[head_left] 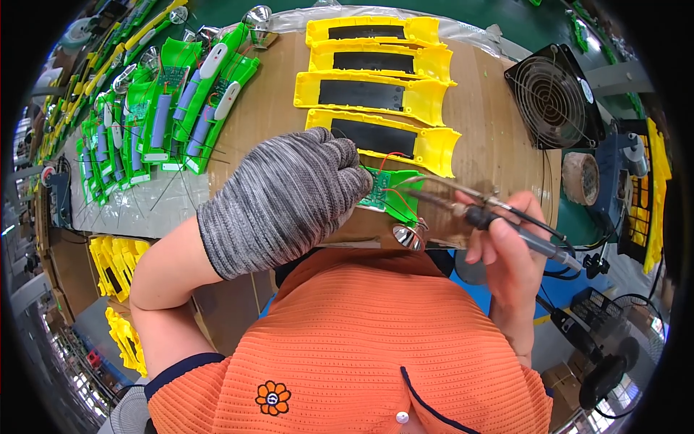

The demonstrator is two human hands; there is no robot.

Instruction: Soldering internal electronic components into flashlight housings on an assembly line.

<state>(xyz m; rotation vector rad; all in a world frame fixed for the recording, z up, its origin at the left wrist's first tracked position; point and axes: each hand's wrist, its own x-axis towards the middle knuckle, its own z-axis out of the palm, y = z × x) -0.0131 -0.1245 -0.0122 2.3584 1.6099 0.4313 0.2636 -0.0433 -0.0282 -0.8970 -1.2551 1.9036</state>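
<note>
My left hand (289,195), in a grey striped knitted glove, is closed over the left part of a green flashlight half-shell (406,206). Its fingers are curled, and what lies inside them is hidden. From under the glove emerges the shell's right end, with a green circuit board (377,190), thin red wires and a silver reflector (408,236) beside it. My bare right hand (512,242) grips a soldering iron (531,239) with a thin metal guide tube along it. The iron's front end points left toward the board and is blurred.
Several yellow half-shells (423,100) with black pads lie in a column beyond my hands. Green half-shells (190,108) with purple battery cells and loose wires crowd the left. A black fan (553,101) and a tape roll (580,179) stand at the right.
</note>
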